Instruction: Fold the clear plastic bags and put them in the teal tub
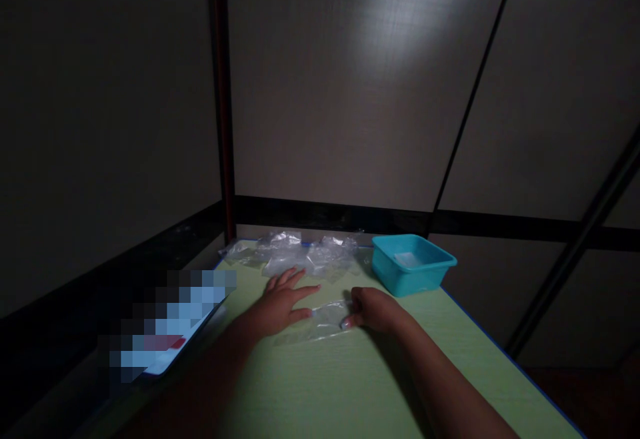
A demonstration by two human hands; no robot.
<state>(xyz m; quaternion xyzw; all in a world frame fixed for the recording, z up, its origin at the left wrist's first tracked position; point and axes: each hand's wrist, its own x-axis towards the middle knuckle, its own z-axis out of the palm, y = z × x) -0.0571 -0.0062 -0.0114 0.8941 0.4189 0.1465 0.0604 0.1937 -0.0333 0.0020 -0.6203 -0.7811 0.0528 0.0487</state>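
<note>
The right hand [373, 309] grips one end of a clear plastic piece [326, 319] on the green surface [320, 389], while the left hand [283, 305] spreads its fingers at the other side. Crumpled clear plastic [310, 257] lies beyond, near a turquoise basin [413, 281].

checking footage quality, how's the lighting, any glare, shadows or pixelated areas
Head view: dim overall, pale glare high on the wall panel; head view: glints on the crumpled plastic behind and the clear plastic in front; head view: dark shadow on the green table beside the right forearm; head view: pixelation covers most of the screen-like object.
</note>
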